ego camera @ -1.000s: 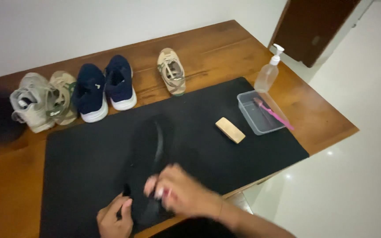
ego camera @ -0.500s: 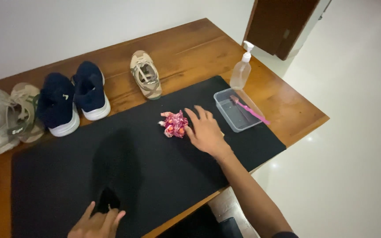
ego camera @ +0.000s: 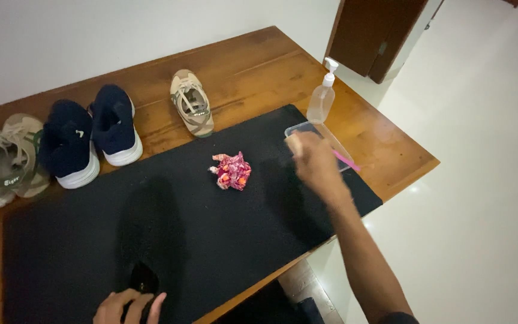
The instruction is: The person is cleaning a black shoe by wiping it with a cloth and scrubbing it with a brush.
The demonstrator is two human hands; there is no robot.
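Observation:
A black shoe point(ego camera: 148, 231) lies on the black mat point(ego camera: 259, 210), toe pointing away from me and hard to tell from the mat. My left hand point(ego camera: 128, 306) grips its heel at the near edge. My right hand point(ego camera: 314, 159) is stretched out over the mat's far right corner, next to a clear plastic tray point(ego camera: 326, 133), with its fingers closed on a small tan wooden brush point(ego camera: 295, 144); the hand is blurred. A crumpled pink and red cloth point(ego camera: 231, 171) sits on the mat between the shoe and my right hand.
Along the wall side of the wooden table point(ego camera: 253, 66) stand a pair of navy sneakers point(ego camera: 91, 135), a single beige sneaker point(ego camera: 192, 111) and pale sneakers point(ego camera: 1, 162) at far left. A pump bottle point(ego camera: 321, 99) stands behind the tray, and a pink toothbrush point(ego camera: 346, 161) rests in it.
My right hand left the black shoe, set the crumpled cloth on the mat, reached right and picked up the wooden brush. My left hand stayed at the shoe's heel.

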